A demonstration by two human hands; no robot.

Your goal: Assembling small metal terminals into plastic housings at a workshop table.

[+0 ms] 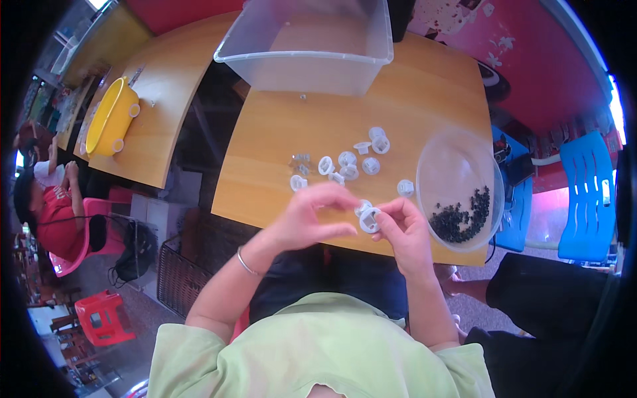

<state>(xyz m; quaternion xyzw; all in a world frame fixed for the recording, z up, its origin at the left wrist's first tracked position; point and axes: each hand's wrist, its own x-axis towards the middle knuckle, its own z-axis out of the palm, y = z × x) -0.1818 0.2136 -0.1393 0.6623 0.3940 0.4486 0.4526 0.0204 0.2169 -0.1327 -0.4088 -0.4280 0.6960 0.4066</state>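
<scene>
A white cap [369,221] is finger-pinched by the right hand [402,229]; the left hand [317,213] is held fingers apart (nothing visibly gripped). Through a slackened pinch, the cap might be dropped.

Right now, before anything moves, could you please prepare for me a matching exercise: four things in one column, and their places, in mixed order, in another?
Things
1. Yellow tub
2. Small black pieces
3. Rectangular translucent bin
4. White plastic fitting

Places
A. Inside the round translucent container
B. Between the fingers of the right hand
C. On the neighbouring table at the left
D. At the far end of the person's wooden table

Pairs: 1-C, 2-A, 3-D, 4-B
</scene>
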